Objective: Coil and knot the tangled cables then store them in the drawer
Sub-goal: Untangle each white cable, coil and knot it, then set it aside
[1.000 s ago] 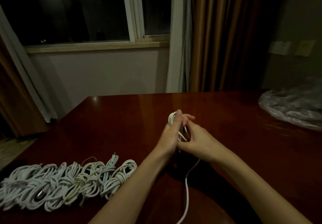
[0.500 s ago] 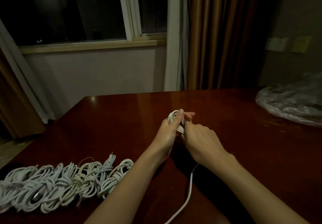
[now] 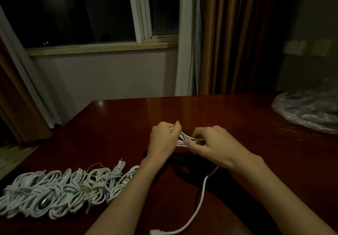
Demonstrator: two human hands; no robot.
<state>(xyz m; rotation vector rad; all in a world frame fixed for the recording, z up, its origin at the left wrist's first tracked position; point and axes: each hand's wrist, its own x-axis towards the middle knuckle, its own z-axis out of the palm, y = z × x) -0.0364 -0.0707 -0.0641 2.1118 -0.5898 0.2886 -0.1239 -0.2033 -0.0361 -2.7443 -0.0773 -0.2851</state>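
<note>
Your left hand and right hand are both gripping the cable, fingers curled round its loops. Tied coils are lying on the table.

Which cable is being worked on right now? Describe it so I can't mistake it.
On the dark red table, look past the row of knotted cable bundles at the left. The half-coiled white cable is held between both hands, the only one with a loose tail trailing toward the near edge.

No readable text or labels appear anywhere.
</note>
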